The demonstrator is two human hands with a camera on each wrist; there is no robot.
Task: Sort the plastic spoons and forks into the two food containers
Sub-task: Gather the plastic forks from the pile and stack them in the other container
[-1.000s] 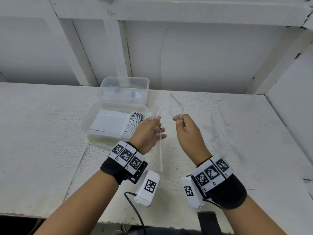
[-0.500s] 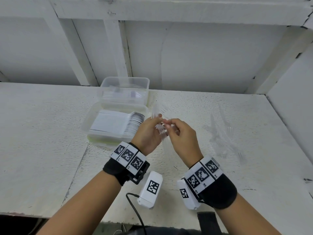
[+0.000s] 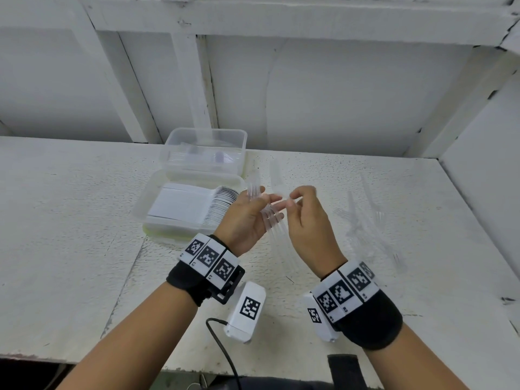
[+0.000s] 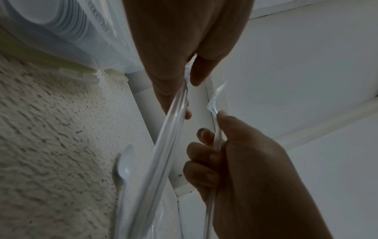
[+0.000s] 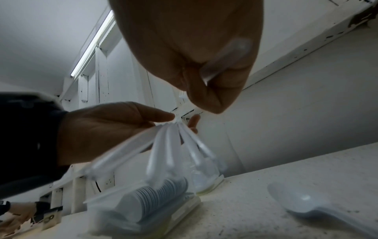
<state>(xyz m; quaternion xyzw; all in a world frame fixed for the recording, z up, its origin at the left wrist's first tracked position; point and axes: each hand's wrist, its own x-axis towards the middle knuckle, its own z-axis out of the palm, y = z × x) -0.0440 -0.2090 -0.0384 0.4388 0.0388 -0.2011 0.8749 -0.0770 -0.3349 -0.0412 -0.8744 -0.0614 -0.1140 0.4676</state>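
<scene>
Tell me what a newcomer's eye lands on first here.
Two hands meet mid-table: the left hand grips a fan of clear plastic cutlery, and the right hand pinches one more piece. To their left, the near food container holds a neat row of white spoons.

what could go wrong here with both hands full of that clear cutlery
1. The left hand pinches a fanned bunch of clear utensils only at their top ends; one could slip out onto the table.
2. The pieces are transparent, so spoons and forks are hard to tell apart, and the piece in the right hand might be misjudged.
3. The near container already looks full.
</scene>
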